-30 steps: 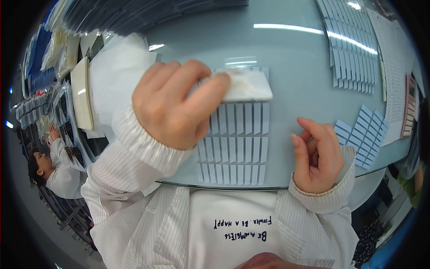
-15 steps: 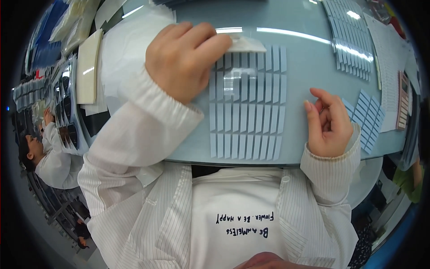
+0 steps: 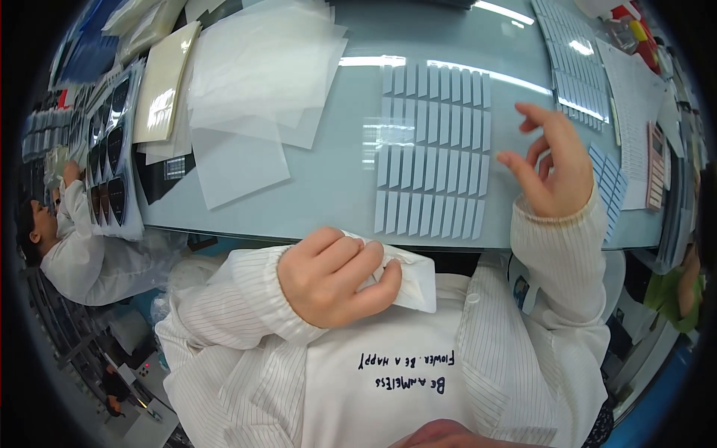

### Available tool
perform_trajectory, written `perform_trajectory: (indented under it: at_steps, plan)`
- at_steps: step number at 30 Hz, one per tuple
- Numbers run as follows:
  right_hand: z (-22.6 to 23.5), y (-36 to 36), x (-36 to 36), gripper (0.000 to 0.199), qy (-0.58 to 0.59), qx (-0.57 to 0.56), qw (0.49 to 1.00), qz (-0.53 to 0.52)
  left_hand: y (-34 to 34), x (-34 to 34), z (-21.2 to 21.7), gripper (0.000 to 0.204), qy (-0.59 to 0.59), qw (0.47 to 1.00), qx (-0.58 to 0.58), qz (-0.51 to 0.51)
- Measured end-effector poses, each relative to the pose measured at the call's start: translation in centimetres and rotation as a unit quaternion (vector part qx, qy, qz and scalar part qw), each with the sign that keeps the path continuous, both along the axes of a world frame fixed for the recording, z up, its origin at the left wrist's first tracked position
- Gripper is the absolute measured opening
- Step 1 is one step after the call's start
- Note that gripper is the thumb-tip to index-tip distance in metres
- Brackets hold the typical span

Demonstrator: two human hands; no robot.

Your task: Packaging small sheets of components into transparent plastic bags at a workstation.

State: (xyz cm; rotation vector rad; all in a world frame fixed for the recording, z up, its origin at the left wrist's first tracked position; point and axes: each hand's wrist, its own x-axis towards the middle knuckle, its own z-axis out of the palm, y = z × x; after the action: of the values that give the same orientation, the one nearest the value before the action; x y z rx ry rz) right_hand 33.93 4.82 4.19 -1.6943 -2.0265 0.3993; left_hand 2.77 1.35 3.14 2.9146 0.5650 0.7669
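I saw a white cloth (image 3: 407, 280), soft and crumpled, bunched up in the left hand (image 3: 336, 276) close to the body, below the table edge. Small pale blue strips (image 3: 433, 149) lay flat on the table in four neat rows, side by side.

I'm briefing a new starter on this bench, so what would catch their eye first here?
Probably the grid of pale strips laid in neat rows mid-table. Next, the left hand, close to the chest, clutching a folded white cloth, and the right hand raised open beside the strips. Loose translucent sheets pile up at far left.
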Motion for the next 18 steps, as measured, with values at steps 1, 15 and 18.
perform_trajectory:
  at_steps: [1, 15, 18]
  plan:
    - [0.1, 0.9, 0.1, 0.056, -0.034, 0.024, 0.999, 0.023, 0.1, -0.3, 0.3, 0.027, -0.003, 1.0, 0.002, 0.0]
    - [-1.4, 7.6, -1.0, 0.042, -0.011, -0.061, 0.998, -0.004, 0.3, 0.3, -2.3, 0.05, -0.028, 0.995, -0.093, 0.033]
    - [-1.2, 8.1, -1.3, 0.035, -0.009, -0.081, 0.995, -0.057, 0.5, 0.7, -4.0, 0.049, -0.01, 0.998, -0.065, 0.024]
